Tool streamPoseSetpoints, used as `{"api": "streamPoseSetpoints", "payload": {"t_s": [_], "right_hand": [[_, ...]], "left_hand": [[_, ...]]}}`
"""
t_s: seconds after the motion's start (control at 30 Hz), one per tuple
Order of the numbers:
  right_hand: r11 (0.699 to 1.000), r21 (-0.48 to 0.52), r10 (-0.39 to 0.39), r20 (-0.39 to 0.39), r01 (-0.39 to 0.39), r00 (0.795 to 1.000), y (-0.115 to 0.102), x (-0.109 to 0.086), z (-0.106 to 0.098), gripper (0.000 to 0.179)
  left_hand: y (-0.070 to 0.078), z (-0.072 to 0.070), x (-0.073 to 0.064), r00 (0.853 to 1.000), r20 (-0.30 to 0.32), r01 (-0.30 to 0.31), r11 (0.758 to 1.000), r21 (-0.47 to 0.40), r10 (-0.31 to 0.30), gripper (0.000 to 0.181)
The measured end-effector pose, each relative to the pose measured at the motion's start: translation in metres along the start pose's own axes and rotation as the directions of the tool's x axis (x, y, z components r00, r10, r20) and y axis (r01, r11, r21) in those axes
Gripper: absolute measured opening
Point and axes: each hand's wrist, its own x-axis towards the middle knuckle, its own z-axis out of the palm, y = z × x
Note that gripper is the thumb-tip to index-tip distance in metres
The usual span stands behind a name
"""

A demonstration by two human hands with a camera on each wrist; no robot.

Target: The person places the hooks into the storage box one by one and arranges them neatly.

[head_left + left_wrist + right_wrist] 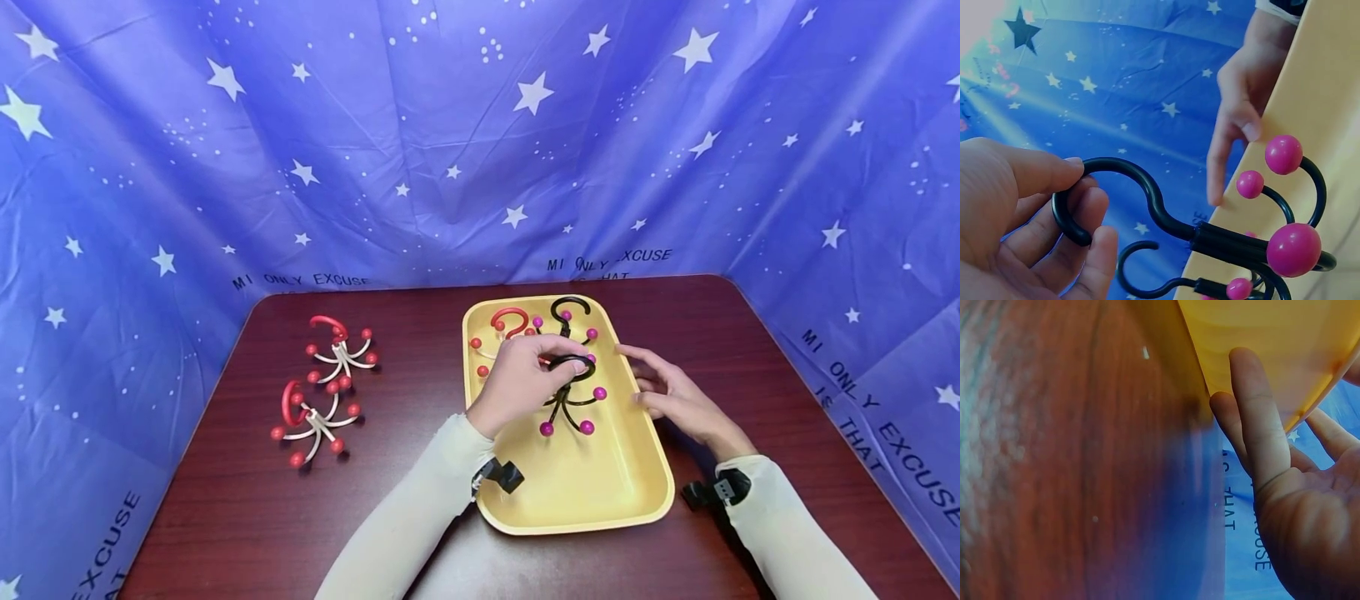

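Note:
A black multi-arm hanger (561, 402) with magenta ball tips is over the yellow tray (573, 492). My left hand (517, 379) pinches it by its hook loop; in the left wrist view the thumb and fingers close on the curved black hook (1147, 186), and its arms spread away from the hand. At the tray's right side, my right hand (678, 404) has its fingers extended against the outer wall. The right wrist view shows those fingers (1260, 412) along the yellow plastic. Behind the left hand lie a second black hanger (565, 327) and a red-hooked one (512, 311), partly hidden, in the tray's far end.
Two white hangers with red hooks and red ball tips rest on the dark wooden table (225, 517) to the left, one farther back (341, 357) and one nearer (317, 419). A blue star-patterned curtain (420, 125) stands behind the table and along both sides.

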Motion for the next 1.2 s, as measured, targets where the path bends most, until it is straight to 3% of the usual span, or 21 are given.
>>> {"api": "streamPoseSetpoints", "payload": {"t_s": [0.27, 0.53, 0.93, 1.2], "right_hand": [[1.000, -0.022, 0.001, 0.002, -0.001, 1.000, -0.003, 0.000, 0.000, 0.074], [1.000, -0.027, 0.001, -0.001, -0.001, 1.000, -0.002, 0.001, 0.000, 0.073], [1.000, -0.010, 0.010, -0.010, -0.010, 1.000, -0.001, 0.001, -0.001, 0.074], [1.000, -0.011, -0.004, -0.005, 0.004, 1.000, 0.000, 0.000, -0.001, 0.073]], "left_hand": [[-0.005, 0.018, 0.006, 0.998, 0.035, 0.044, 0.999, 0.013, -0.044, 0.017], [-0.012, 0.030, 0.012, 0.999, 0.039, 0.024, 0.999, 0.038, -0.026, 0.017], [-0.011, 0.035, 0.018, 1.000, -0.002, 0.017, 0.996, 0.090, -0.017, 0.015], [-0.012, 0.037, 0.018, 0.999, 0.022, 0.044, 0.998, 0.041, -0.045, 0.017]]}}
